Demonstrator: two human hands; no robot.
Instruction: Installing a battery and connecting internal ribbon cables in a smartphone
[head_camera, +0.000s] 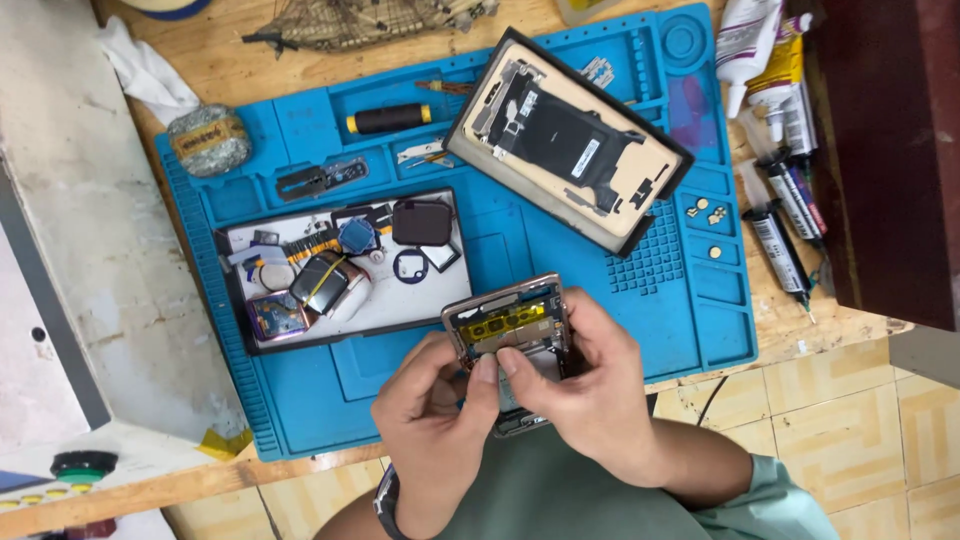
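Opened phone frame (508, 330): metal-edged, back cover off, yellow and dark internal parts exposed. Tilted, raised over the near edge of the surface, centre of scene, partly hidden by both thumbs.

A dark watch band is worn on the left wrist (386, 500). A muted green garment with sleeves is worn.

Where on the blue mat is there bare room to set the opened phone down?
Bare mat lies below the parts tray, left of the left hand. A smaller free strip sits right of the right hand. The top is crowded: the removed screen panel, screwdriver handle and tweezers.
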